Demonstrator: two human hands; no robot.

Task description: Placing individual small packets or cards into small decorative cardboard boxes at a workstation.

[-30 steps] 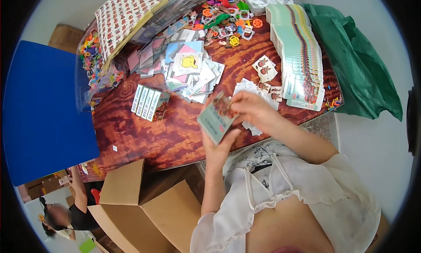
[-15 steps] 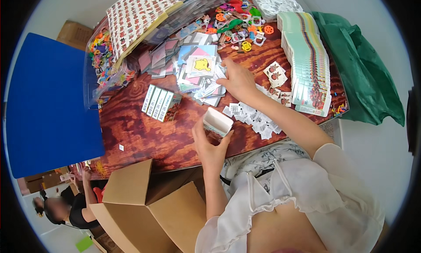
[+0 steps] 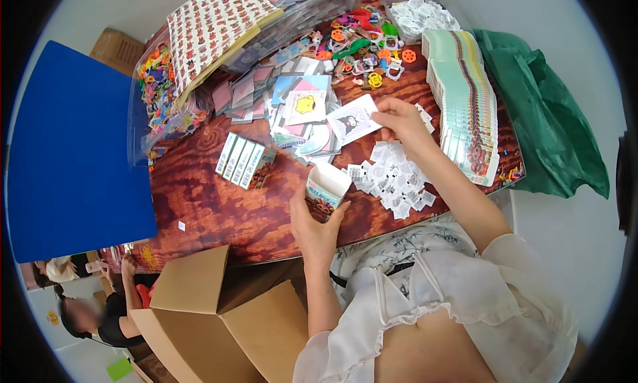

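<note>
My left hand (image 3: 315,225) is closed around a small open-topped carton (image 3: 324,195), tilted so that its white inside shows. Between the fingers of my right hand (image 3: 404,125) is a white card (image 3: 354,120) with a dark cartoon figure, held by its right end. That card is over the right side of a loose pile of flat cards and clear sleeves (image 3: 292,141); another card with a yellow figure (image 3: 306,106) lies on top there. Below my right hand spreads a heap of small white packets (image 3: 389,180). Several closed cartons (image 3: 243,161) stand in a row left of the pile.
Stacked printed cards (image 3: 465,110) line the right side beside a green plastic bag (image 3: 545,110). Colourful plastic trinkets (image 3: 372,47) lie at the back. An open cardboard box (image 3: 199,316) sits below the table's front edge. Another person (image 3: 100,313) works at lower left.
My right hand has moved right and toward me off the pile, lifting a card with a dark figure from it. My left hand keeps the carton in nearly the same place.
</note>
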